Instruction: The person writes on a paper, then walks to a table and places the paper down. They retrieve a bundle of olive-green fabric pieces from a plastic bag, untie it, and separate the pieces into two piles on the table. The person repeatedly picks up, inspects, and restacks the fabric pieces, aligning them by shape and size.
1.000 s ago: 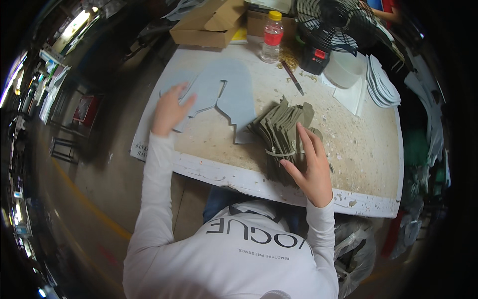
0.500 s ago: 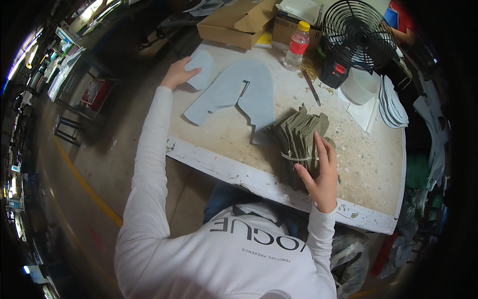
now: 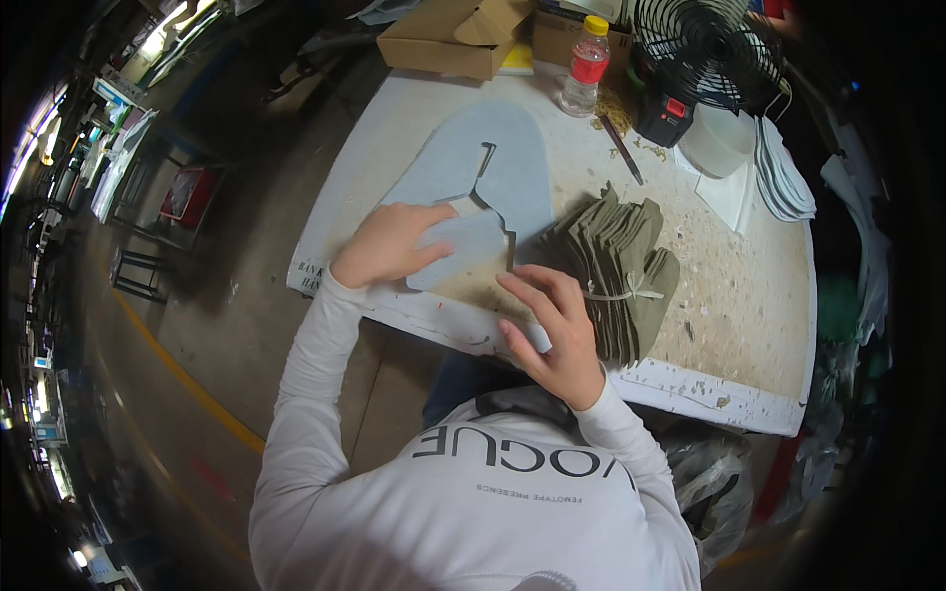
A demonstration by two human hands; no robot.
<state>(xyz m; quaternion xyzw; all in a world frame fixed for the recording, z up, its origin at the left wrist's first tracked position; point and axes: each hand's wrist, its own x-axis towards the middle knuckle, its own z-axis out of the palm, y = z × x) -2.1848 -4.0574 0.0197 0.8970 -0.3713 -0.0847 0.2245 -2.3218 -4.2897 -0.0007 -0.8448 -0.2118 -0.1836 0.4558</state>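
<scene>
A small rounded light-blue flat piece (image 3: 476,246) is gripped by my left hand (image 3: 389,244), thumb and fingers at its left side. It overlaps the lower part of a larger light-blue cut piece (image 3: 512,138) with curved arms and a notched slit, lying flat on the table. Just right of the small piece, my right hand (image 3: 560,340) is open, its fingers apart and slightly bent, holding nothing. Beyond that hand stands a bundle of olive-green cut pieces (image 3: 611,266), tied round with a pale band.
The worn white table (image 3: 719,305) has a chipped front edge. Toward the back are a cardboard box (image 3: 448,44), a yellow-capped bottle (image 3: 585,74), a pen-like tool (image 3: 621,148) and a black fan (image 3: 705,49). A round translucent tub (image 3: 717,143) and stacked pale pieces (image 3: 783,172) lie at right.
My left hand has brought the small light-blue piece from the table's far left toward the near middle. My right hand has moved left, off the olive bundle.
</scene>
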